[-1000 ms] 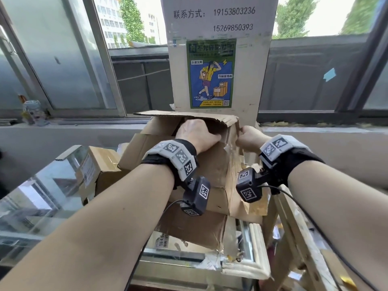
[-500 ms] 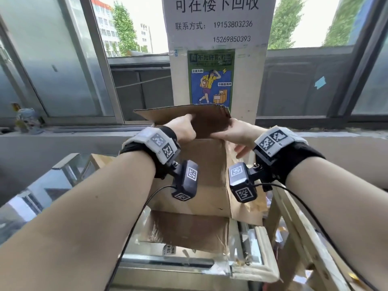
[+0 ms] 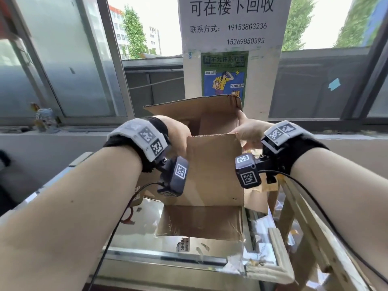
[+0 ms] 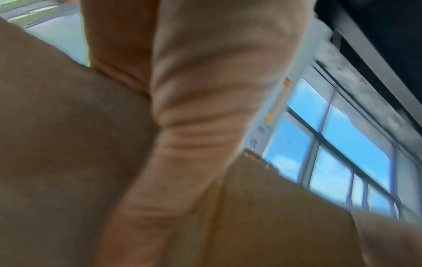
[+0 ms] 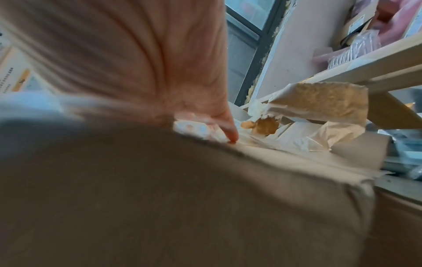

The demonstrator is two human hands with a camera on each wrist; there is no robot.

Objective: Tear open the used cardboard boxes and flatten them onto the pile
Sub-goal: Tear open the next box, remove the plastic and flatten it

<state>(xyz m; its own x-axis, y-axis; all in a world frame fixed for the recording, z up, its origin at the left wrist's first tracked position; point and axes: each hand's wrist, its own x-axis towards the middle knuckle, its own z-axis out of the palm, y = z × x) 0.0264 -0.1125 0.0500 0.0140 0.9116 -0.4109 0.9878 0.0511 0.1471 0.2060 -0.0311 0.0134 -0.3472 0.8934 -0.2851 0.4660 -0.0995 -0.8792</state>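
Two hands hold one cardboard box (image 3: 212, 169) up in front of the person, above the glass counter (image 3: 147, 234). The left hand (image 3: 176, 133) grips the box's left side at the top edge, its fingers out of sight behind the near panel; the left wrist view is blurred and shows only the palm against brown card, so how far those fingers curl cannot be told. The right hand (image 3: 248, 131) pinches the near panel's upper right corner, thumb on the top edge and fingers down the box's right side; in the right wrist view one fingertip (image 5: 230, 137) presses where the card meets a torn strip of pale tape. The box stands open at the top, one far flap raised, one lower flap hanging below toward the counter. Behind it rises one white pillar (image 3: 262, 80) between the windows, carrying two papers: one large white notice (image 3: 231, 19) with two phone numbers, and under it one smaller green and blue poster (image 3: 224, 74). One wooden frame (image 3: 304, 217) stands to the right of the counter. One small jar (image 3: 45, 120) sits on the window sill at far left. One small blue tape scrap (image 3: 334, 84) sticks to the right-hand pane.
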